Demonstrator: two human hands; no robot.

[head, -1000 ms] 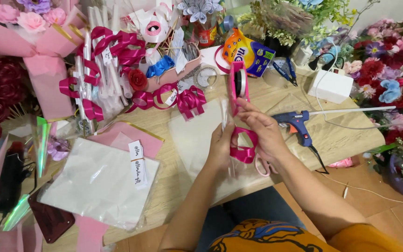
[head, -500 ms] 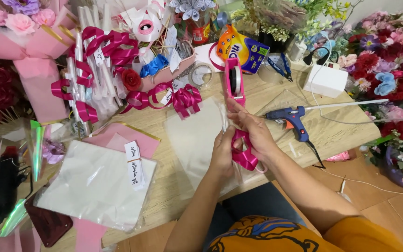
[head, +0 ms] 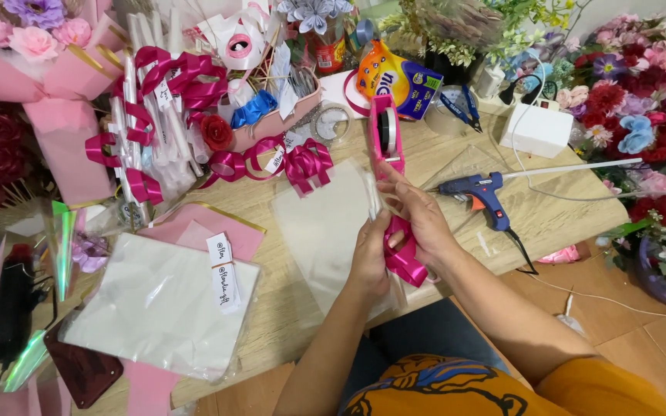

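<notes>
While the left hand [head: 370, 250] and right hand [head: 419, 219] both grip a formed magenta bow [head: 404, 258] near the tape dispenser [head: 386, 135], finished bows [head: 306, 162] lie beyond, taping seemingly pending.

1. A blue glue gun [head: 481, 192] lies on the wooden table [head: 549, 216], right of centre.
2. A white box [head: 536, 129] sits far right, near blue pliers [head: 460, 106].
3. Finished magenta bows [head: 306, 163] lie far centre, beside a red paper rose [head: 216, 132].
4. A stack of clear plastic sheets [head: 159, 308] lies near left.
5. A pink bouquet [head: 32, 54] stands far left.
</notes>
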